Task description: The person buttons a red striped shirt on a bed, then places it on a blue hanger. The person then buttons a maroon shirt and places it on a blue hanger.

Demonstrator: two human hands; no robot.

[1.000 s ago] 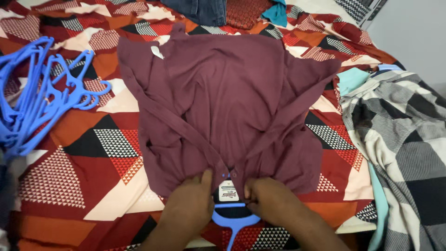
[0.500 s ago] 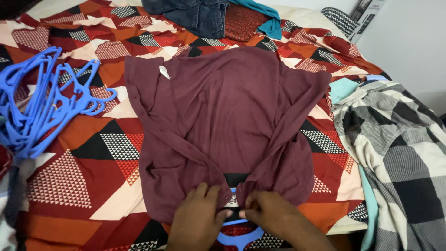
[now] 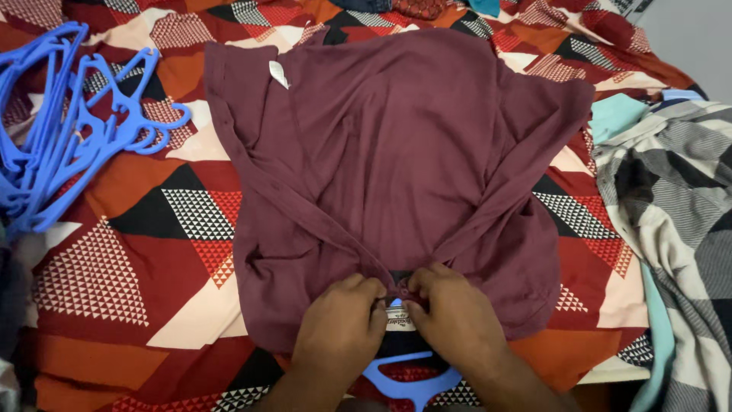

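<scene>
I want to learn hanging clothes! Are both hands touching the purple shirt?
Touching. The head view shows the left hand and right hand both pinching the shirt at its collar, above the blue hanger.

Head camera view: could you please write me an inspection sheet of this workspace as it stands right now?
Surface: bedsheet with red, orange, black and cream triangle print.
Job's things: maroon shirt spread flat, collar nearest the person; a blue hanger pokes out below the collar.
Clutter: pile of blue hangers at the left; grey checked cloth and a teal cloth at the right; dark clothes at the far edge.
Grippers: left hand and right hand both pinch the shirt at the collar, by the white label.
Cables: nothing seen.
Surroundings: pale wall at the top right.
</scene>
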